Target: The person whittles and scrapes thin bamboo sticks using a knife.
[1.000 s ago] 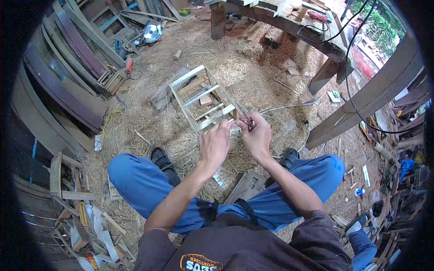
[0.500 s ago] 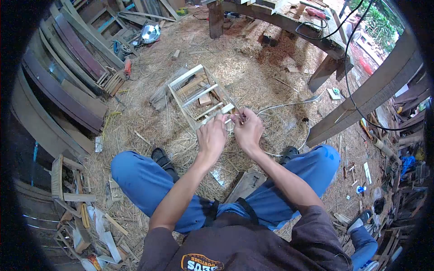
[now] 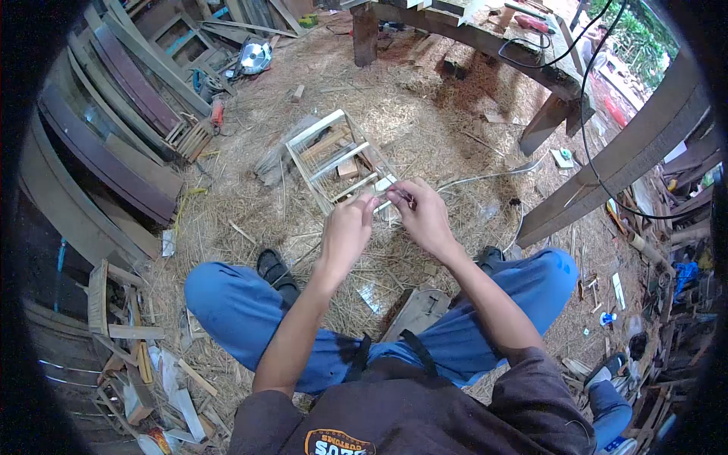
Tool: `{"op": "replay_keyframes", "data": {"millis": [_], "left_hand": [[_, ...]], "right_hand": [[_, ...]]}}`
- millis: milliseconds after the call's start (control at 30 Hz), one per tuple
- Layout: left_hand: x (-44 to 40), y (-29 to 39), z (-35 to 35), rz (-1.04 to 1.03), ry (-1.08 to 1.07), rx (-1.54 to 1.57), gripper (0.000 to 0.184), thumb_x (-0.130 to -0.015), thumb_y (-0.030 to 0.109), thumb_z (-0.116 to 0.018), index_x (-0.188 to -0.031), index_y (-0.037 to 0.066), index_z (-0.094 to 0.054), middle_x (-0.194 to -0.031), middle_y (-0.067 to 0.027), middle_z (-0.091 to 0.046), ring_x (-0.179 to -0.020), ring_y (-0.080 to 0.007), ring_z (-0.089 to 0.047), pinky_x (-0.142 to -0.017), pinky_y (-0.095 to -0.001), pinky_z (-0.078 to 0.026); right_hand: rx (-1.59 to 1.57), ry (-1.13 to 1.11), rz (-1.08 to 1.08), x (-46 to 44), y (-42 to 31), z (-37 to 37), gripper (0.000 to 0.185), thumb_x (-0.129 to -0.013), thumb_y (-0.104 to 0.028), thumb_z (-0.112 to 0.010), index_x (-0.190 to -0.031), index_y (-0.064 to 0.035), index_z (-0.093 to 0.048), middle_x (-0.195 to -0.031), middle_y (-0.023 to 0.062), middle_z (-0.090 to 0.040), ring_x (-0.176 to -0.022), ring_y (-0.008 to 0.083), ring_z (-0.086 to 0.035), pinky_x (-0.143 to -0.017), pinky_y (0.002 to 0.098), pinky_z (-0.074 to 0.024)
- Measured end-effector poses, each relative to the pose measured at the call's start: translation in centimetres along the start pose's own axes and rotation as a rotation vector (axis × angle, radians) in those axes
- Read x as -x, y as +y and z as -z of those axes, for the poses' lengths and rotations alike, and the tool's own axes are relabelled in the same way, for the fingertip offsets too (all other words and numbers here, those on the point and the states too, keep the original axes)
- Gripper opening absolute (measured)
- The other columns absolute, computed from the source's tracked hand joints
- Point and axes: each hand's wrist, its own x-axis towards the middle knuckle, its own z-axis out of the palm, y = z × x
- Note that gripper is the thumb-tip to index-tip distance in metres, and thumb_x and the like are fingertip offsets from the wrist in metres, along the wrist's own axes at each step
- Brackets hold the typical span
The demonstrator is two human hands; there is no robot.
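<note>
- Beyond my bent knees, on the ground (image 3: 379, 102) strewn with straw-like shavings, lies the slatted wooden frame (image 3: 340, 161), its near end just past my hands and partly hidden by them. I cannot tell whether my fingers touch it.
- My left hand (image 3: 345, 231) has its grip pinched, thumb against curled fingers, apparently on a slim piece (image 3: 381, 194) too small for me to name.
- My right hand (image 3: 425, 220) faces it, fingertips drawn together in a pinch on what looks like the same piece; the fingers mask most of it.
- Within the frame, a small wood block (image 3: 347, 168) sits beside a crossbar.
- Off to the right of my right hand, a long pale strip (image 3: 497, 175) trails across the shavings.
- Between my legs lies a board (image 3: 417, 312); farther off stand the bench (image 3: 485, 47) and, at the left, a circular saw (image 3: 255, 56). Another person's leg (image 3: 610, 409) shows at lower right.
- As I judge it, the step in hand is close fingertip work on that piece. Any next move calls for both pinches light and steady, with my fingertips kept in sight.
</note>
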Motion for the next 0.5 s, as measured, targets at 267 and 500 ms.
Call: {"op": "replay_keyframes", "data": {"millis": [267,500], "left_hand": [[1.3,0.1,0.7,-0.210,-0.048,0.044,0.019,-0.096,0.016,-0.065,-0.105,0.002,-0.073,-0.090,-0.0222,-0.070,-0.078,-0.0407,-0.068,-0.070,-0.0441,-0.053],[2.0,1.0,1.5,-0.240,-0.150,0.295,0.018,-0.093,0.018,-0.070,-0.098,0.001,-0.074,-0.078,-0.0180,-0.071,-0.063,-0.0300,-0.067,-0.060,-0.0402,-0.051]], "right_hand": [[-0.016,-0.171,0.192,1.5,1.0,2.7,0.015,-0.096,-0.016,-0.065,-0.099,-0.0021,-0.069,-0.078,0.0116,-0.057,-0.069,0.0265,-0.057,-0.065,0.0380,-0.0443],[-0.300,-0.472,-0.031,1.5,0.6,6.0,0.032,-0.098,-0.031,-0.068,-0.092,0.0004,-0.070,-0.067,0.0049,-0.058,-0.062,0.0152,-0.049,-0.059,0.0334,-0.0384]]}}
